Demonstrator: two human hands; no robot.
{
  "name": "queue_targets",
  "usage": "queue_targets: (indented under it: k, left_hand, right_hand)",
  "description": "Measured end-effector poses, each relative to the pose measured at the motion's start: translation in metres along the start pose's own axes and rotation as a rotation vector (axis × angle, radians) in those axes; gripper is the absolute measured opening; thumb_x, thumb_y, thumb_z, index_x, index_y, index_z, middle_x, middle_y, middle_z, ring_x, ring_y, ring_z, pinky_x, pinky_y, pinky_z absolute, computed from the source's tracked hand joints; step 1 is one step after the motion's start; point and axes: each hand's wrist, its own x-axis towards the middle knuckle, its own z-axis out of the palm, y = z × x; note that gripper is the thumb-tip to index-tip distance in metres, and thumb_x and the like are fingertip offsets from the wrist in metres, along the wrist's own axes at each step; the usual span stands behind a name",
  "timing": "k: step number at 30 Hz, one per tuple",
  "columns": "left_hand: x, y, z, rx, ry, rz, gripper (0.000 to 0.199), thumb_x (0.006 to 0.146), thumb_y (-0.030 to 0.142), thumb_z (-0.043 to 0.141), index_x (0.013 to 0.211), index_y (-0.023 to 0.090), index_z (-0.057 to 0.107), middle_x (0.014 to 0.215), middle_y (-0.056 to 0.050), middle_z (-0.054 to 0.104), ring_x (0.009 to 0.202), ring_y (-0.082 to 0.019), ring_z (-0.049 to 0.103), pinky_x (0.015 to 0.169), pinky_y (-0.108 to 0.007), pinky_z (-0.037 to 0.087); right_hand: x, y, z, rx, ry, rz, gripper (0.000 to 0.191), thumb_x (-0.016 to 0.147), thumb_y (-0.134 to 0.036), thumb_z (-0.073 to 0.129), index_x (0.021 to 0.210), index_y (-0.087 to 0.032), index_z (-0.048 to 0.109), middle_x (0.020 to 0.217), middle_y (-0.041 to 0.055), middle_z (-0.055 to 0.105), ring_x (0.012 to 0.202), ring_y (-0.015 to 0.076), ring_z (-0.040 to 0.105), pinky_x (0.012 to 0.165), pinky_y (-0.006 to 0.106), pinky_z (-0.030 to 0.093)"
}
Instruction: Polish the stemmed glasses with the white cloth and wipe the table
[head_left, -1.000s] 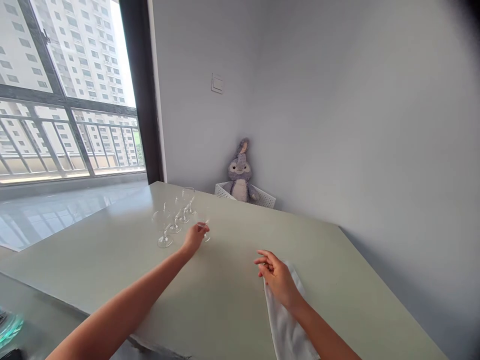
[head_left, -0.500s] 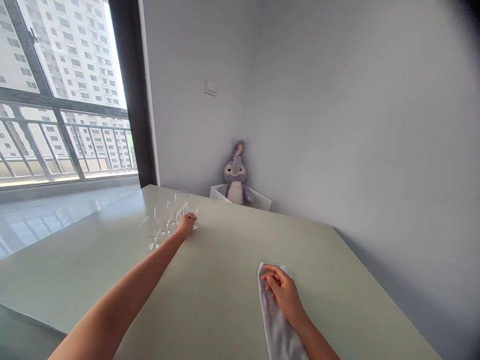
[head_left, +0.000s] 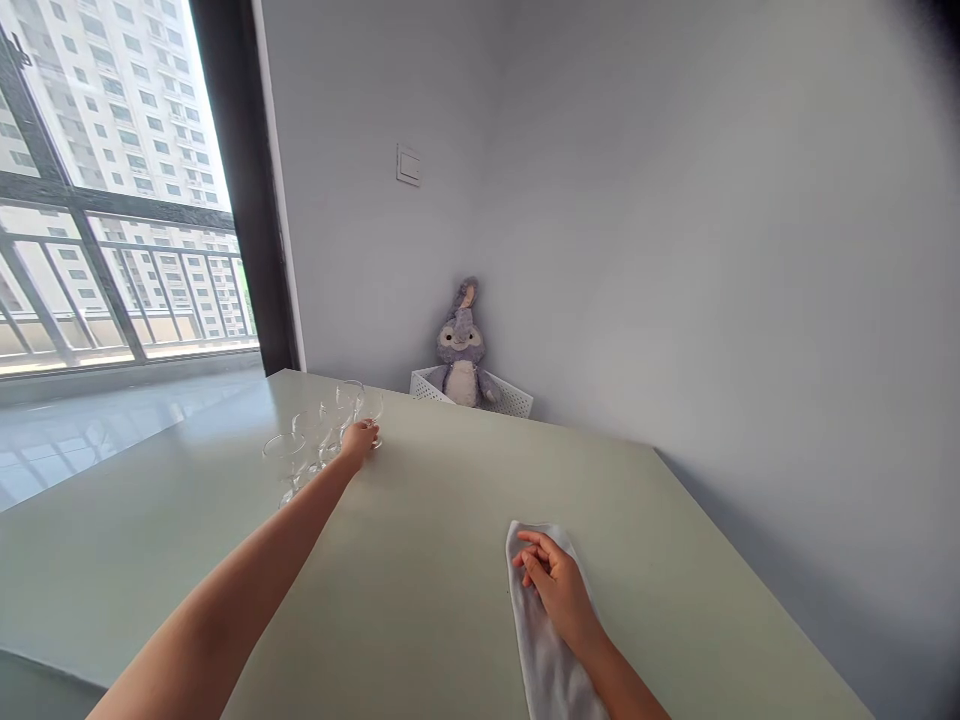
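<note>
Left hand: the left hand (head_left: 358, 440) reaches out to the far end of the bench, its fingers (head_left: 365, 428) curled together at the stem of the end glass (head_left: 370, 408). They seem to pinch the stem, though the hand hides part of the contact.

Right hand: the right hand (head_left: 559, 590) lies palm down on the upper end of the cloth, its fingers (head_left: 529, 548) slightly spread and loosely curled, not pinching anything. It looks placed to keep the cloth from sliding.

Glasses: several stemmed glasses (head_left: 285, 450) stand upright on their feet, bunched close together near the far edge of the bench. Standing on their feet, they probably sit steadiest. The exact count is hard to tell through the overlapping glass.

Cloth: a white cloth (head_left: 546, 655) lies flat and lengthwise on the bench (head_left: 420, 610), well apart from the glasses, perhaps kept there to stay within the right hand's reach.

Rest: a plush rabbit (head_left: 461, 350) sits in a white lattice basket (head_left: 510, 400) in the corner beyond the bench. A wall switch (head_left: 408, 165) is above it, and a window (head_left: 120, 190) is to the left.
</note>
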Motion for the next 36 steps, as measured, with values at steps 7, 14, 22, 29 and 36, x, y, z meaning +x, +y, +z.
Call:
queue_targets:
  k: [7, 14, 22, 29, 36]
  left_hand:
    - [-0.021, 0.004, -0.003, -0.119, 0.041, 0.028, 0.024, 0.067, 0.020, 0.063, 0.090, 0.015, 0.058, 0.090, -0.006, 0.057, 0.081, -0.017, 0.057, 0.068, -0.031, 0.048]
    - [-0.128, -0.016, -0.019, -0.210, 0.042, 0.154, 0.028, 0.063, 0.027, 0.062, 0.090, 0.020, 0.059, 0.089, -0.003, 0.056, 0.073, -0.012, 0.053, 0.062, -0.024, 0.043]
    - [-0.150, -0.040, -0.100, -0.206, 0.594, 0.266, 0.054, 0.058, 0.031, 0.067, 0.109, 0.026, 0.047, 0.095, -0.001, 0.051, 0.070, -0.010, 0.048, 0.058, -0.023, 0.039]
    - [-0.112, -0.046, -0.106, -0.029, 0.135, 0.106, 0.048, 0.053, 0.037, 0.068, 0.096, 0.019, 0.060, 0.081, -0.003, 0.061, 0.064, -0.013, 0.053, 0.053, -0.024, 0.040]
    - [-0.101, -0.039, -0.062, -0.031, 0.023, 0.093, 0.034, 0.055, 0.041, 0.067, 0.078, 0.016, 0.065, 0.068, -0.003, 0.060, 0.058, -0.013, 0.053, 0.055, -0.026, 0.043]
  right_hand:
    - [-0.001, 0.000, -0.001, -0.008, -0.011, 0.011, 0.033, 0.078, -0.033, 0.045, 0.105, -0.019, 0.056, 0.079, 0.0042, 0.063, 0.059, 0.0151, 0.054, 0.051, 0.026, 0.043]
    - [0.000, 0.002, -0.004, -0.007, -0.020, 0.004, 0.034, 0.078, -0.035, 0.046, 0.106, -0.019, 0.055, 0.077, 0.0036, 0.063, 0.059, 0.0153, 0.054, 0.049, 0.026, 0.042]
    - [0.000, 0.001, -0.004, -0.029, -0.014, 0.003, 0.032, 0.078, -0.036, 0.046, 0.104, -0.019, 0.057, 0.077, 0.0032, 0.063, 0.058, 0.0150, 0.053, 0.055, 0.028, 0.044]
    - [-0.001, -0.001, -0.007, -0.033, 0.012, -0.001, 0.032, 0.077, -0.036, 0.047, 0.101, -0.020, 0.059, 0.076, 0.0033, 0.064, 0.057, 0.0159, 0.054, 0.056, 0.030, 0.045]
    - [0.000, 0.003, -0.007, -0.047, 0.033, -0.019, 0.030, 0.077, -0.036, 0.048, 0.098, -0.019, 0.061, 0.073, 0.0031, 0.064, 0.056, 0.0157, 0.054, 0.059, 0.031, 0.046]
